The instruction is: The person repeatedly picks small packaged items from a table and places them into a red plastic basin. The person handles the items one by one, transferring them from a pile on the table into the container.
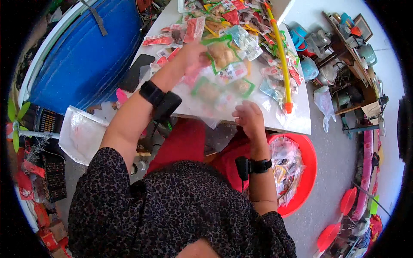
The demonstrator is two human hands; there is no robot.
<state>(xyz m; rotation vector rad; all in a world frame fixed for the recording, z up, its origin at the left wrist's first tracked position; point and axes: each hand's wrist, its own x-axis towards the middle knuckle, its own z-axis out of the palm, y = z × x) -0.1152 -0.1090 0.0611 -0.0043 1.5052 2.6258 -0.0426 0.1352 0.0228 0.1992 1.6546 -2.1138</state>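
Observation:
My left hand (195,57) is blurred over the white table (295,121), its fingers at the left edge of a green-edged clear food packet (222,54). Whether the fingers grip that packet is unclear. Below it a blurred pink item (192,75) shows. My right hand (250,116) hovers by the table's front edge, fingers loosely curled and apart, with nothing seen in it. Between the hands are two more blurred green-edged packets, one on the left (208,90) and one on the right (243,86). A heap of small sealed packets (226,19) covers the far part of the table.
A yellow tube with orange ends (282,58) lies along the table's right side. A dark phone (138,72) rests at the left edge. Below the right corner stands a red tub (309,174) holding many packets (285,161). A large blue container (84,61) is at left.

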